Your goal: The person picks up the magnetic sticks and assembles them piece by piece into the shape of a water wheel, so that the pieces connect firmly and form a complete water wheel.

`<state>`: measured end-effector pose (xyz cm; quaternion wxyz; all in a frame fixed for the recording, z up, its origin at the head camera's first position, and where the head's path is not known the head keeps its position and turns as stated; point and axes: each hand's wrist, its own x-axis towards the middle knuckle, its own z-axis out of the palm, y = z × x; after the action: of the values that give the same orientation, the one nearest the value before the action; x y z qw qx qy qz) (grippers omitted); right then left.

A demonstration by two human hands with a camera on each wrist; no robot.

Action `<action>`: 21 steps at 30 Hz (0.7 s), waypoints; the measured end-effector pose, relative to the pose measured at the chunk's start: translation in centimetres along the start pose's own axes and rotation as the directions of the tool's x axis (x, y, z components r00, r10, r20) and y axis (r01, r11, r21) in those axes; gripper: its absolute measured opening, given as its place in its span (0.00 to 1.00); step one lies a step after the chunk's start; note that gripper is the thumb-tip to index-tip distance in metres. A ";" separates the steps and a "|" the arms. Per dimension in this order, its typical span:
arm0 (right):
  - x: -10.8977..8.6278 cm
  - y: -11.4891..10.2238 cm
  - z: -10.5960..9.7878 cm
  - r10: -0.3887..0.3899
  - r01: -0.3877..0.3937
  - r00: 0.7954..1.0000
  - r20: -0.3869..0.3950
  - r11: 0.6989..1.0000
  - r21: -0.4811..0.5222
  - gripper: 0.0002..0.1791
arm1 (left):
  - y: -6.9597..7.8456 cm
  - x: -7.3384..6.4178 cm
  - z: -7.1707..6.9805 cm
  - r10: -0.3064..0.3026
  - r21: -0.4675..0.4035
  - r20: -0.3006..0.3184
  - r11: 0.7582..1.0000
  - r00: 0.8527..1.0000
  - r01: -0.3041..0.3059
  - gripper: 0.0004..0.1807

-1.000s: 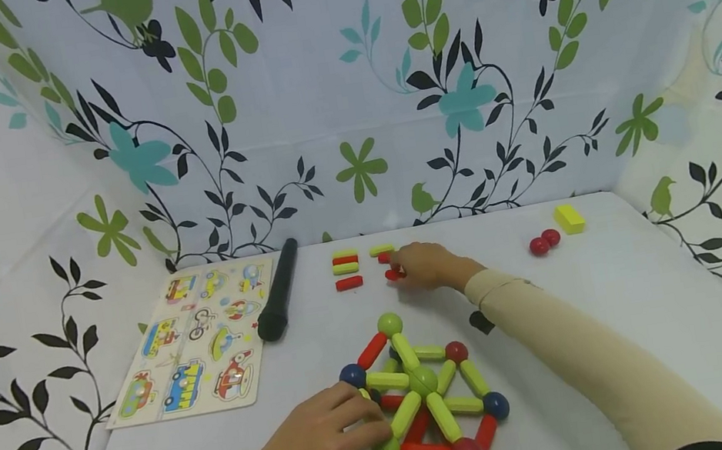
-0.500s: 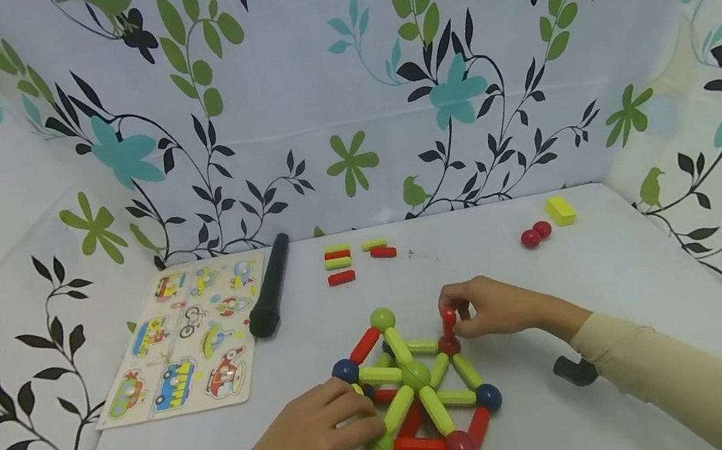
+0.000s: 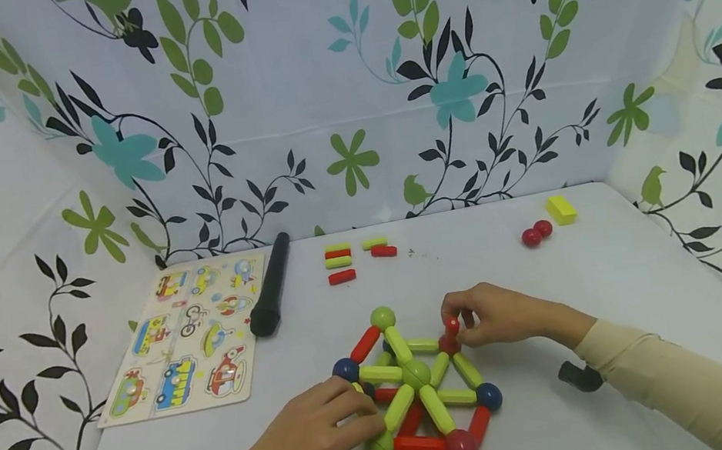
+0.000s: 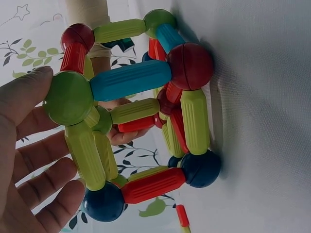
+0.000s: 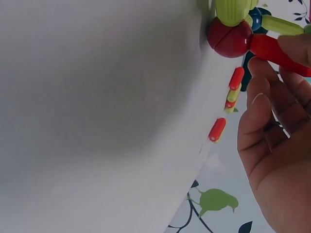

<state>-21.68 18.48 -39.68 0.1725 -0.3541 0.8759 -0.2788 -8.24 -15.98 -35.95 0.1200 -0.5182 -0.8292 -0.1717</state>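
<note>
A structure of magnetic sticks and balls [image 3: 399,407] stands in front of me on the white table, built of yellow-green, red and blue sticks with red, green and dark blue balls. At its near left corner my left hand [image 3: 316,441] holds a green ball [image 4: 70,98], thumb on one side and fingers around the other. My right hand [image 3: 503,312] pinches a red magnetic stick [image 5: 268,49] between thumb and fingers. One end of that stick meets a red ball [image 5: 230,38] at the far right of the structure; in the head view it points up.
Several loose red and yellow sticks [image 3: 341,277] lie toward the back. A black microphone [image 3: 271,289] rests by a wooden picture puzzle [image 3: 191,340] on the left. Two red balls [image 3: 532,237] and a yellow block [image 3: 561,210] are at the back right. A dark object [image 3: 580,376] sits near the right forearm.
My right hand picked up a red stick from the loose ones at the back and brought it to the structure's red ball. The left hand stays on the structure.
</note>
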 end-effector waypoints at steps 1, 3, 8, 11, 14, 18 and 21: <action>0.0 0.0 -0.1 -0.003 0.003 1.000 0.002 1.000 -0.001 0.14 | 0.0 0.0 0.0 -0.003 -0.001 0.003 1.000 1.000 0.003 0.16; -0.1 0.1 -0.4 0.000 0.000 1.000 0.005 1.000 -0.005 0.17 | 0.0 -0.1 0.0 -0.011 -0.004 0.008 1.000 1.000 0.011 0.17; -0.7 1.1 -1.7 0.029 -0.032 0.999 -0.046 0.997 -0.073 0.24 | 0.1 -0.2 0.0 -0.016 -0.006 0.010 1.000 1.000 0.016 0.17; -1.2 2.6 -3.3 0.071 -0.104 0.981 -0.183 0.978 -0.180 0.22 | 0.1 -0.2 0.0 -0.010 -0.004 0.006 1.000 1.000 0.010 0.17; -1.6 4.4 -5.1 0.136 -0.217 0.940 -0.313 0.946 -0.241 0.20 | 0.0 -0.2 0.0 -0.002 0.002 -0.001 1.000 1.000 0.002 0.17; -0.9 5.7 -6.6 0.177 -0.269 0.923 -0.343 0.931 -0.245 0.19 | 0.0 -0.4 0.1 -0.020 0.026 -0.032 0.999 0.999 0.021 0.18; 1.4 5.7 -6.8 0.165 -0.264 0.936 -0.312 0.914 -0.309 0.20 | -0.2 -0.4 0.3 -0.059 0.042 -0.071 0.997 0.996 0.062 0.21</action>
<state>-29.03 23.35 -37.99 0.0122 -0.2367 0.9603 -0.1470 -8.24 -16.25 -36.36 0.1549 -0.4837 -0.8435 -0.1749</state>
